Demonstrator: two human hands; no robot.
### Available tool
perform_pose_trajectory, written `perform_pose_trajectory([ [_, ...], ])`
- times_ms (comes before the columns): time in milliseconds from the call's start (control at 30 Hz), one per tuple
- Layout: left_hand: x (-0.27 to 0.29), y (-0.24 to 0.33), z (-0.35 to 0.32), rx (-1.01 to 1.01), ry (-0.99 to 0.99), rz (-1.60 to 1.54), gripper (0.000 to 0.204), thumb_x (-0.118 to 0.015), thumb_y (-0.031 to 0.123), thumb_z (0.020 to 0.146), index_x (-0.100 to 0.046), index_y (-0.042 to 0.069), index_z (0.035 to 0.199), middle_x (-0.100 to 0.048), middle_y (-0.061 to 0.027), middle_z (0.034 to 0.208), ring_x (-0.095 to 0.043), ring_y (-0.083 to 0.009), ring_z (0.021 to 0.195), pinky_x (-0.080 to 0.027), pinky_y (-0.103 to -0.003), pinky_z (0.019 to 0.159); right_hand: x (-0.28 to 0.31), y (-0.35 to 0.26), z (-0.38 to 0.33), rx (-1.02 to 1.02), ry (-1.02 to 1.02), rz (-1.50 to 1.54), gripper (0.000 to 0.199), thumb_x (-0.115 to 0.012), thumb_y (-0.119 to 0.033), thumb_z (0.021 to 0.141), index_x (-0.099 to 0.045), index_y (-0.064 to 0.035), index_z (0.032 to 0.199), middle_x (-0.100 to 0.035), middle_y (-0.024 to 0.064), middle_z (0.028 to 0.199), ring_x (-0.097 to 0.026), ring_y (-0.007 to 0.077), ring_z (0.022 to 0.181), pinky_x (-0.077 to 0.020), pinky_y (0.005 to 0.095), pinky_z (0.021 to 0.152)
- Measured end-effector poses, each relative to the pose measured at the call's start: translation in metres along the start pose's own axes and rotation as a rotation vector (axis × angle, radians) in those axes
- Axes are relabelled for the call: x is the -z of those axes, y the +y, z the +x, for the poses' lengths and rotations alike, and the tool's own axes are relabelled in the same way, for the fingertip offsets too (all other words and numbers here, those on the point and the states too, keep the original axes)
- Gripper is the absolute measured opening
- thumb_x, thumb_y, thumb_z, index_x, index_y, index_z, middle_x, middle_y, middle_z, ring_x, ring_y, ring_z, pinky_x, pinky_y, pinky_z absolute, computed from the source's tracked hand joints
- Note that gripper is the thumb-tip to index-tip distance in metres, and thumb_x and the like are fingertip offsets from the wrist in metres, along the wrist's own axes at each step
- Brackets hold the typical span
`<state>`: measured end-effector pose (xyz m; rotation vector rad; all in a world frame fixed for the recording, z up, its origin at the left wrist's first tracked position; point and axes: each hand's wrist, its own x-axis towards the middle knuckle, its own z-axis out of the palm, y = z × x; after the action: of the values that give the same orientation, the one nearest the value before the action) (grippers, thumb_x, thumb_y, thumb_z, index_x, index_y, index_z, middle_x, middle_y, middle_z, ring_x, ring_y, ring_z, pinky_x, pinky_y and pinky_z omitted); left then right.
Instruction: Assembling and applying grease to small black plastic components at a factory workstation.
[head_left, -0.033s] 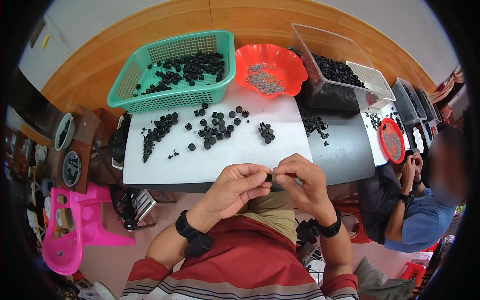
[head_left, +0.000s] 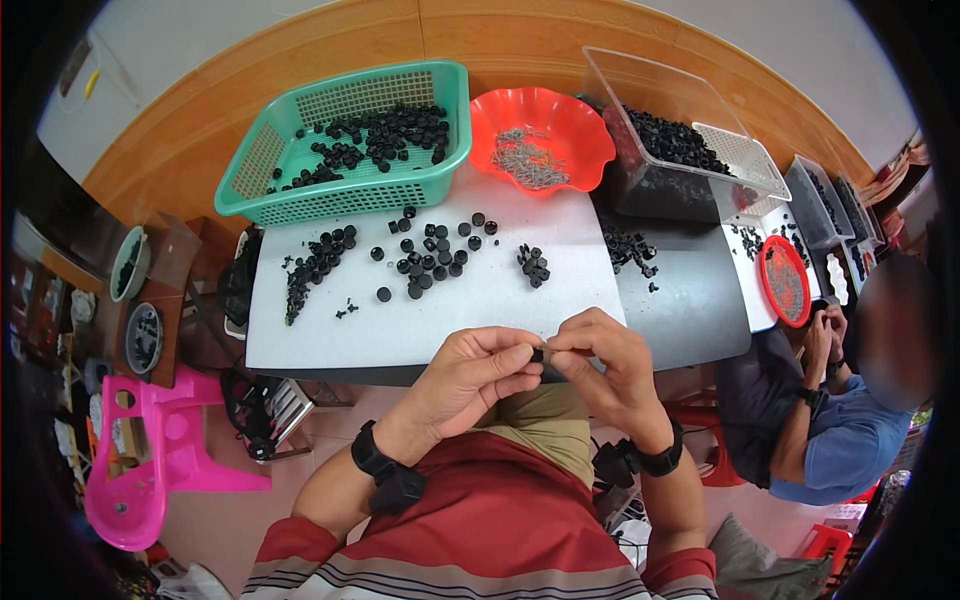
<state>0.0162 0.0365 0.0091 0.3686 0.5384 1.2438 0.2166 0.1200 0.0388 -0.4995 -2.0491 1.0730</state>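
My left hand [head_left: 483, 375] pinches a small black plastic part [head_left: 538, 355] between thumb and fingers, just off the table's front edge. Close beside it, my right hand [head_left: 605, 362] is closed, thumb against forefinger, on what looks like a thin metal pin [head_left: 549, 348] pointing at the black part. Whether the pin touches the part is too small to tell. On the white tabletop [head_left: 450, 320] beyond lie loose round black caps [head_left: 430, 262], a line of smaller black pieces [head_left: 318, 262] at left, and a little heap of black parts [head_left: 533, 266] nearest my hands.
Along the back stand a green basket [head_left: 345, 208] of black caps, a red scalloped bowl [head_left: 590, 110] of metal pins and a clear bin [head_left: 640, 75] of black parts. At right sits a person [head_left: 835, 430] beside a red tray [head_left: 768, 290]. A pink plastic stool [head_left: 175, 450] stands at left.
My right fingertips have shifted very slightly, and the thin pin shows more clearly between the hands. Everything else looks the same.
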Motion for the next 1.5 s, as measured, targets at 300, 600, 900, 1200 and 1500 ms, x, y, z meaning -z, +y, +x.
perform_pose_trajectory([
  [300,0.001,-0.004,0.0,-0.037,-0.009,-0.016,0.019,-0.064,0.004,0.101,-0.069,-0.002,0.118,-0.073,-0.0127,0.109,-0.074,-0.0182,0.096,-0.065,-0.029,0.088,0.0,0.0,-0.006,0.074,0.007,-0.067,0.016,-0.074,0.0,0.09,-0.069,-0.003,0.105,-0.066,0.0105,0.094,-0.067,0.0215,0.078,-0.0528,0.031,0.068],
  [600,0.0,-0.007,0.0,-0.045,0.025,-0.002,0.017,-0.063,0.003,0.101,-0.069,-0.002,0.116,-0.073,-0.0147,0.11,-0.075,-0.0192,0.094,-0.065,-0.029,0.087,0.001,-0.002,-0.008,0.098,0.015,-0.137,0.014,-0.074,-0.001,0.091,-0.068,-0.0028,0.104,-0.065,0.0114,0.093,-0.066,0.0243,0.073,-0.0529,0.0327,0.064],
  [900,-0.002,-0.008,0.0,-0.064,0.06,0.116,0.016,-0.065,0.002,0.1,-0.069,-0.003,0.115,-0.073,-0.0148,0.107,-0.075,-0.0198,0.092,-0.065,-0.029,0.085,0.004,-0.003,-0.007,0.039,-0.042,-0.126,0.015,-0.072,0.003,0.089,-0.068,-0.0021,0.103,-0.065,0.0112,0.094,-0.066,0.0262,0.073,-0.0525,0.034,0.064],
  [1200,-0.005,-0.013,-0.001,-0.096,0.119,0.148,0.016,-0.066,0.004,0.1,-0.069,-0.003,0.114,-0.073,-0.0135,0.107,-0.074,-0.0182,0.093,-0.065,-0.028,0.085,-0.008,0.006,-0.014,0.072,0.026,-0.18,0.025,-0.077,-0.001,0.087,-0.071,-0.0031,0.11,-0.066,0.0106,0.095,-0.067,0.0246,0.07,-0.0528,0.0337,0.061],
  [1500,-0.008,-0.018,-0.003,-0.068,0.129,0.121,0.014,-0.068,0.01,0.1,-0.071,0.0,0.11,-0.072,-0.0084,0.103,-0.071,-0.0143,0.091,-0.061,-0.027,0.083,-0.014,0.01,-0.018,0.147,0.115,-0.314,0.044,-0.087,-0.006,0.075,-0.07,-0.0049,0.115,-0.067,0.0113,0.101,-0.07,0.0221,0.073,-0.0565,0.0305,0.06],
])
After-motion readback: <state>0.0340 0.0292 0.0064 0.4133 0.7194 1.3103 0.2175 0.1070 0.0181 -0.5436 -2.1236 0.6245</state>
